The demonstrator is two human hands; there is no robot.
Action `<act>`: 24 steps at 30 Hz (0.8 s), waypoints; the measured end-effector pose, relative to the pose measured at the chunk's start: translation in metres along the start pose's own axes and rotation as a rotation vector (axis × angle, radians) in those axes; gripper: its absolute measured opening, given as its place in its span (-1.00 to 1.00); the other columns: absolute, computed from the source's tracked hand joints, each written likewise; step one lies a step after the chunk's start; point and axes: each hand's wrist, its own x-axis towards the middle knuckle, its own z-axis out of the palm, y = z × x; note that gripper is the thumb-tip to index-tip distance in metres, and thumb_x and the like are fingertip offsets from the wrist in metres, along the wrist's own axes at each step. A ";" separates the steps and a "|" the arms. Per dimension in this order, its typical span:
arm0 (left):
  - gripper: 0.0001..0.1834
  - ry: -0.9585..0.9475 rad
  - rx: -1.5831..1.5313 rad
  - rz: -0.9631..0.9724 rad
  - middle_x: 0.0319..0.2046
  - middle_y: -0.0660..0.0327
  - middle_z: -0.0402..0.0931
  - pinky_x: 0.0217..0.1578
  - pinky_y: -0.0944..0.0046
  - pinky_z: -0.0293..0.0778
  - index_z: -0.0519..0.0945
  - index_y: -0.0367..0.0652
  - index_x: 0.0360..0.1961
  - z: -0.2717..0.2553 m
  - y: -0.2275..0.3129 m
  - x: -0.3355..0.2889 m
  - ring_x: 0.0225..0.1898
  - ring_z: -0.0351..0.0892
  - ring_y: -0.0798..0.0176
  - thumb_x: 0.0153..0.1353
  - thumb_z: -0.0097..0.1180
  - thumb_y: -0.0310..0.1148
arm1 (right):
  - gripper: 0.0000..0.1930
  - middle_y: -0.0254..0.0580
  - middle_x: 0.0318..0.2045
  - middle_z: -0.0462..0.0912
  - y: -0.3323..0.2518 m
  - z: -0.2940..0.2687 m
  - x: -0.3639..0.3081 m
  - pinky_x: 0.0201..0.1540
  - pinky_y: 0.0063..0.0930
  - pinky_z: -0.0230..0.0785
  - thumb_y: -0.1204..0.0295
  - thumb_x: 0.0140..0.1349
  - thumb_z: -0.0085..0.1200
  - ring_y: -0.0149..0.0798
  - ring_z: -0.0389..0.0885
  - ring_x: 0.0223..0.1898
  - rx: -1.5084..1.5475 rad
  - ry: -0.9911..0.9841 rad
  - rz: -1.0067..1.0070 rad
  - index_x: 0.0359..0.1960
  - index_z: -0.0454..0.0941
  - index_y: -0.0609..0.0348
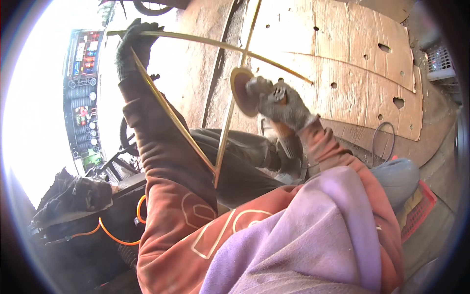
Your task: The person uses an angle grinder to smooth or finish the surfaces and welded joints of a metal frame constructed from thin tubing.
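A frame of thin brass-coloured metal bars (196,40) spans the space before me; two bars cross near the disc and two meet in a point over my lap. My left hand (134,46), in a dark glove, is closed around the far left end of the crossing bar. In a grey work glove, my right hand (286,105) grips a hand-held disc sander (282,132), whose lower body shows below the fingers. Its round brown disc (241,90) is against or very close to the upright bar just below the crossing; exact contact cannot be made out.
Flattened cardboard sheets (342,63) with holes cover the ground ahead to the right. A grey plastic basket (440,63) stands at the far right, a red crate (421,210) nearer. An orange hose (110,237) and a black bag (73,193) lie at lower left.
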 end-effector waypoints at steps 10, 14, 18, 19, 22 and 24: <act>-0.46 0.053 0.174 0.062 -0.14 -0.25 0.57 0.13 -0.16 0.53 0.29 -0.56 0.17 0.017 0.011 -0.009 -0.04 0.62 -0.20 0.28 0.12 -0.41 | -0.56 -0.33 -0.29 0.59 -0.003 -0.001 -0.014 -0.28 -0.54 0.46 0.42 0.00 0.46 -0.48 0.55 -0.24 0.276 0.002 0.210 -0.12 0.48 0.12; -0.70 -0.009 0.200 0.008 -0.10 0.02 0.61 0.19 0.11 0.45 0.57 -0.36 -0.08 0.022 0.011 -0.007 0.12 0.51 0.10 0.17 0.27 -0.48 | -0.59 -0.34 -0.32 0.59 0.011 -0.028 0.026 -0.33 -0.54 0.47 0.44 0.05 0.45 -0.50 0.54 -0.30 0.052 -0.010 0.005 -0.15 0.46 0.14; -0.62 0.041 0.163 0.040 -0.15 -0.13 0.60 0.14 -0.02 0.50 0.47 -0.46 0.02 0.018 0.008 -0.015 0.01 0.57 -0.07 0.22 0.18 -0.47 | -0.53 -0.33 -0.28 0.58 0.035 -0.001 -0.022 -0.20 -0.48 0.51 0.39 -0.02 0.49 -0.46 0.54 -0.26 0.161 -0.094 -0.025 -0.12 0.48 0.15; -0.59 0.051 0.162 0.046 -0.17 -0.17 0.60 0.13 -0.07 0.51 0.43 -0.49 0.05 0.015 0.009 -0.018 -0.02 0.59 -0.12 0.24 0.15 -0.46 | -0.55 -0.31 -0.27 0.59 0.033 0.009 -0.034 -0.19 -0.47 0.52 0.39 0.00 0.47 -0.44 0.56 -0.25 0.070 -0.092 0.045 -0.12 0.48 0.15; -0.53 0.071 0.135 0.058 -0.18 -0.27 0.58 0.13 -0.17 0.52 0.35 -0.56 0.12 0.005 0.009 -0.020 -0.07 0.63 -0.24 0.29 0.09 -0.44 | -0.56 -0.27 -0.27 0.59 0.043 0.005 -0.027 -0.20 -0.49 0.53 0.40 0.02 0.46 -0.41 0.56 -0.24 0.087 -0.092 0.019 -0.12 0.47 0.15; -0.62 0.036 0.089 0.024 -0.16 -0.16 0.59 0.15 -0.04 0.51 0.42 -0.51 0.05 0.008 0.007 -0.010 -0.04 0.61 -0.11 0.29 0.09 -0.46 | -0.61 -0.24 -0.25 0.58 0.034 -0.006 -0.004 -0.18 -0.53 0.52 0.43 0.07 0.43 -0.41 0.54 -0.21 0.217 -0.072 -0.069 -0.14 0.46 0.15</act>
